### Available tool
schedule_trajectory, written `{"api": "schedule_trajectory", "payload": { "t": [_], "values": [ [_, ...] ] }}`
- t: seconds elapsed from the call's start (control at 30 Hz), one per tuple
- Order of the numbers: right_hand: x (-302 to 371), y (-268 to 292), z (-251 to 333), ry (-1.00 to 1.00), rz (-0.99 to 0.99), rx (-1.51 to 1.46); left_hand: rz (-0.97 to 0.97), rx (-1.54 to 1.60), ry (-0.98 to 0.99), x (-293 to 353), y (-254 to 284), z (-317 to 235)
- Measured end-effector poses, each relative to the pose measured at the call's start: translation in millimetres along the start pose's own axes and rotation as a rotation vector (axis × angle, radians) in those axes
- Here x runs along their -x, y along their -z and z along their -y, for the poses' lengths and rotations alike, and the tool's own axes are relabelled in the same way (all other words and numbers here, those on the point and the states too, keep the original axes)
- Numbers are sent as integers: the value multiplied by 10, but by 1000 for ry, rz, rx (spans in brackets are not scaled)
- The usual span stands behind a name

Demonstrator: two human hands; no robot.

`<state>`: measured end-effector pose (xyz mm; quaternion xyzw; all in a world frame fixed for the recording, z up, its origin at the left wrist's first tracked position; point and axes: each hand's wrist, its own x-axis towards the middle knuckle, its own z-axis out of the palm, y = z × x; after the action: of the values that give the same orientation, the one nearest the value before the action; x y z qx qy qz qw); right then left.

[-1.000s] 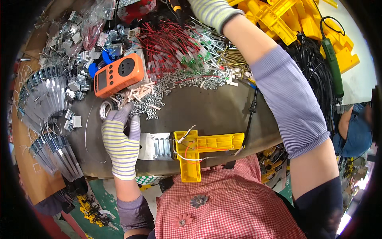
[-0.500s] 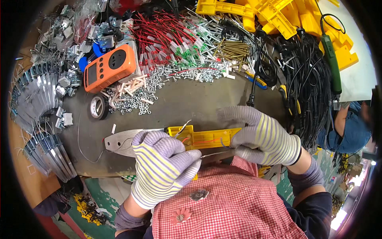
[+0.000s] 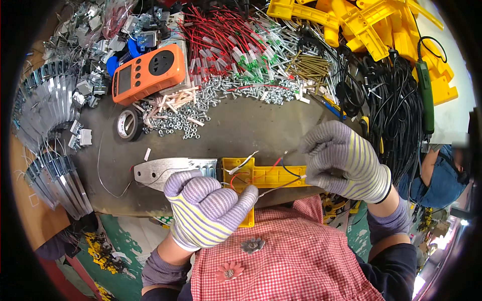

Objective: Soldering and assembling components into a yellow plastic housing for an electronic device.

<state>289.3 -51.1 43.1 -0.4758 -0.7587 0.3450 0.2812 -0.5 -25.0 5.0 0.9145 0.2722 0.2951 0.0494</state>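
On the worktop (image 3: 241, 123), directly in front of the person, lies a yellow housing (image 3: 276, 178), hollow side up, which leaves the wiring inside exposed and within reach. A flat metal blade (image 3: 159, 171) joins it and points to the left, so the yellow arm extends toward the right hand (image 3: 346, 163).

The left hand (image 3: 206, 210) is curled over the near side of the join, thumb drawn against the forefinger; it appears to pinch one end of a dark lead (image 3: 281, 185). The right hand has its fingers bent and partly gathered beyond the yellow arm. The lead's pale tip meets those fingers, though they hide whether they grip it, so I cannot tell. Between the hands, a red wire (image 3: 277, 161) rises from the housing.

Loose nuts (image 3: 175, 123), a tape roll (image 3: 138, 126) and an orange meter (image 3: 148, 75) sit beyond the blade (probably set in an arc to suit an easy reach), while black cords (image 3: 396, 105) pile up at the right.
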Motion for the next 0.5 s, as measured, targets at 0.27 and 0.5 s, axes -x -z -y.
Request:
{"api": "schedule_trajectory", "payload": {
  "t": [0.27,0.5],
  "values": [
    [-136,-172,74,226,62,279,-14,70,-51,10,-122,7],
    [-170,-302,130,94,-24,286,-50,75,-7,12,-129,13]
  ]
}}
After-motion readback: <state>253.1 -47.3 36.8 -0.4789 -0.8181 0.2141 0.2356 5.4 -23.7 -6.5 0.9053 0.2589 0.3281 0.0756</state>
